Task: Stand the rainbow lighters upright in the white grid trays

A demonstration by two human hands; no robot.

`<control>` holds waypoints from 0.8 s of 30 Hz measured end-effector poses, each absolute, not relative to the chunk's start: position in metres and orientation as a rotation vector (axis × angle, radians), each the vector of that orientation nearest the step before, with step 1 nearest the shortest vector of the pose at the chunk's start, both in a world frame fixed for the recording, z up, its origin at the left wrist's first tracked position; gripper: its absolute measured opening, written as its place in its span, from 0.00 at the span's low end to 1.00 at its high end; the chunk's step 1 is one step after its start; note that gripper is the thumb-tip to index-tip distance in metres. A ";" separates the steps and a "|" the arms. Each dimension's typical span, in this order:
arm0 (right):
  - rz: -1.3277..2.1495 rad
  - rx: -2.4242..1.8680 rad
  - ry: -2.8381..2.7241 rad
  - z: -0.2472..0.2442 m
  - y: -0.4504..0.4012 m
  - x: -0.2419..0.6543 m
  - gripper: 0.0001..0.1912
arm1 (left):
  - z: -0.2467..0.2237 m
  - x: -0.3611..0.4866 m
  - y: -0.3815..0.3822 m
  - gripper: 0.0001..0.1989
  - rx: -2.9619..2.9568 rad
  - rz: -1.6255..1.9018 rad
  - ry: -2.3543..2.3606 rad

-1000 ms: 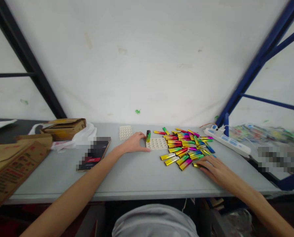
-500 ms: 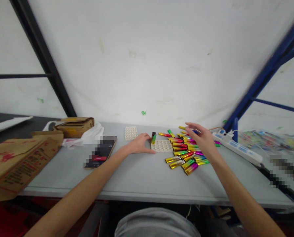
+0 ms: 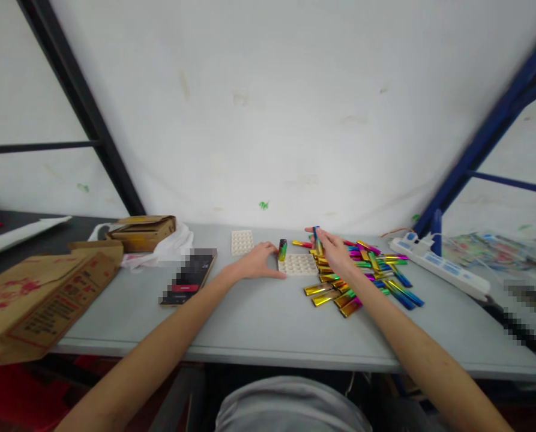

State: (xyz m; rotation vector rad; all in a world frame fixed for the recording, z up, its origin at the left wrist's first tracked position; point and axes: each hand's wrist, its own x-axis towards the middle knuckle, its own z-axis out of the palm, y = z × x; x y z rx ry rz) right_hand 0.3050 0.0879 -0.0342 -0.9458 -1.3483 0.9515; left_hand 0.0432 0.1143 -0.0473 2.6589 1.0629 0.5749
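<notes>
My left hand [image 3: 259,261] is at the left end of a white tray with rows of round holes [image 3: 300,264]. Its thumb and fingers are spread apart, the thumb at the tray's front left corner. One lighter with a black top [image 3: 283,250] stands upright in the tray's left end, close to those fingertips. In my right hand [image 3: 334,252], a blue and gold lighter [image 3: 317,240] is held upright over the right end of the tray. Beneath my right hand and wrist spreads a pile of shiny multicoloured lighters [image 3: 376,264], partly hidden by the arm.
A second white holed tray [image 3: 242,242] lies farther back. To the left are a phone [image 3: 191,277], a white plastic bag [image 3: 177,243], an open small carton [image 3: 144,234] and a large cardboard box [image 3: 47,294]. A white power strip [image 3: 443,270] lies to the right.
My right hand has moved left from the far side of the lighter pile to the tray, bringing a blue and gold lighter. My left hand has stayed at the tray.
</notes>
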 end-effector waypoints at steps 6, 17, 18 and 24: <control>1.252 -0.867 -1.327 -0.038 0.080 0.286 0.27 | -0.045 0.044 0.113 0.35 2.641 0.567 1.062; 1.231 -0.950 -1.242 -0.035 0.068 0.272 0.30 | -0.047 0.044 0.115 0.36 2.616 0.604 1.056; 1.211 -0.960 -1.253 -0.036 0.068 0.272 0.31 | -0.047 0.044 0.115 0.36 2.613 0.612 1.052; 0.920 -1.095 -1.349 -0.048 0.075 0.269 0.29 | -0.046 0.045 0.115 0.35 2.610 0.611 1.052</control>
